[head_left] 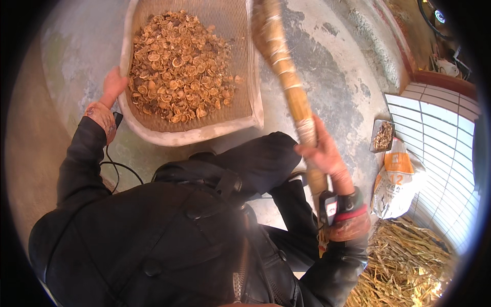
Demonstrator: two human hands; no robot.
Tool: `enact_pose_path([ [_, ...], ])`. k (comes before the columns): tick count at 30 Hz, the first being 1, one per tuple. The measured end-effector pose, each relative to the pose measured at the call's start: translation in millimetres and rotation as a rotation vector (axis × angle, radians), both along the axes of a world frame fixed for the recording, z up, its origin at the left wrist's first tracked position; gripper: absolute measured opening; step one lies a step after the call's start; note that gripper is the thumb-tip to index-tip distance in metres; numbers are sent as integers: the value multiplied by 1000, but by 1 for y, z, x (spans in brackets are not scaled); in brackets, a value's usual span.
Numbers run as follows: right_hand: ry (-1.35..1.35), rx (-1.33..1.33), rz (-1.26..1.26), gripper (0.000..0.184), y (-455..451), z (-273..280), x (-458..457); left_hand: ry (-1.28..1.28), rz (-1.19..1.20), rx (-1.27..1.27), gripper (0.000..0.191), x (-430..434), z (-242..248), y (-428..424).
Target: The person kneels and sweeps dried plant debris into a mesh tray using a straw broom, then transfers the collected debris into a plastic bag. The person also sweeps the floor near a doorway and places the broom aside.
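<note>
A woven winnowing basket [184,137] with a pale bound rim lies before me, its open end towards the top of the view. Broken nut shells [182,69], which look like walnut, are heaped inside. At the basket's left side, my left hand [115,82] grips the rim. My right hand [326,147] is closed around the handle of a straw broom [293,90] bound with wire. The broom slants up along the basket's right edge; its blurred head is partly cut off by the frame's top.
On the concrete floor [333,96] to the right stands a small tray [383,136] of fragments. Below it, a white and orange sack [397,180] leans by the tiled wall [441,130]. Dry stalks [406,261] lie at lower right. A black cable [124,167] hangs near my left arm.
</note>
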State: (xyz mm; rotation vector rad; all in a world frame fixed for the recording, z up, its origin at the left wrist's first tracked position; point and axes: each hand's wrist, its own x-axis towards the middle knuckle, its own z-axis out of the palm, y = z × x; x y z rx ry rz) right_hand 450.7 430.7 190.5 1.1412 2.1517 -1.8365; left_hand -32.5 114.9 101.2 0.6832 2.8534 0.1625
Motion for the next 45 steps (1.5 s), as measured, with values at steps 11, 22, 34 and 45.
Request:
enact_pose_path([
  [11,-503,352,98,71,16,-49,-51,13,-25,-17,33,-1,-3,-7],
  [22,-210,203,-174,74,28,-4,52,-39,14,44,35,-15,-29,-18],
  [34,36,-349,164,80,-34,12,0,37,-74,37,29,-29,-54,-33],
  [45,-368,559,46,79,49,43,32,-24,60,-1,28,-39,-98,-52],
])
